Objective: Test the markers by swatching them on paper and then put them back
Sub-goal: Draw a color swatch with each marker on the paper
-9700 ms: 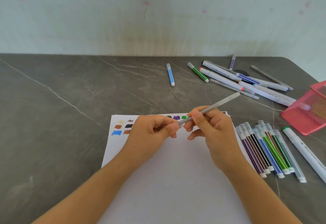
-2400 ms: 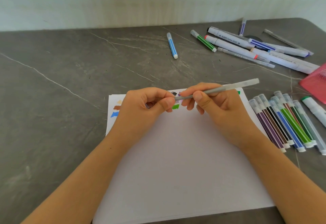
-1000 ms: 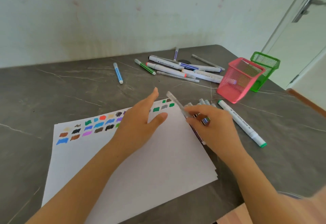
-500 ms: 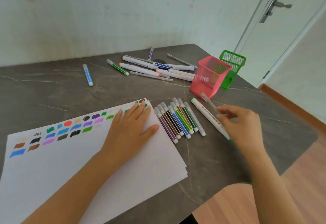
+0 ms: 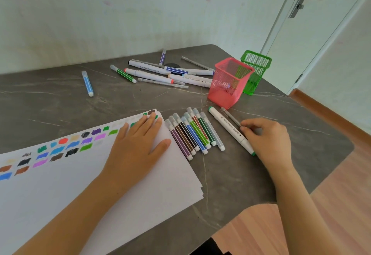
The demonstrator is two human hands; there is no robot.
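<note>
While the left grip point(image 5: 137, 148) lies flat with straight fingers on the paper point(image 5: 152, 190) at centre frame, the right grip point(image 5: 268, 140) at centre right pinches the near end of a slim grey marker point(image 5: 230, 116). That marker runs just beside a thick white marker point(image 5: 230, 130) on the tabletop point(image 5: 60, 110), below the pink mesh cup point(image 5: 228, 86).

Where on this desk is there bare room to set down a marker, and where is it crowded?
Free: tabletop left of the blue marker, behind the paper; the near-right corner beyond the right hand, which pinches a grey pen. Crowded: the marker pile beside the pink mesh basket; the marker row between paper and white marker.
</note>
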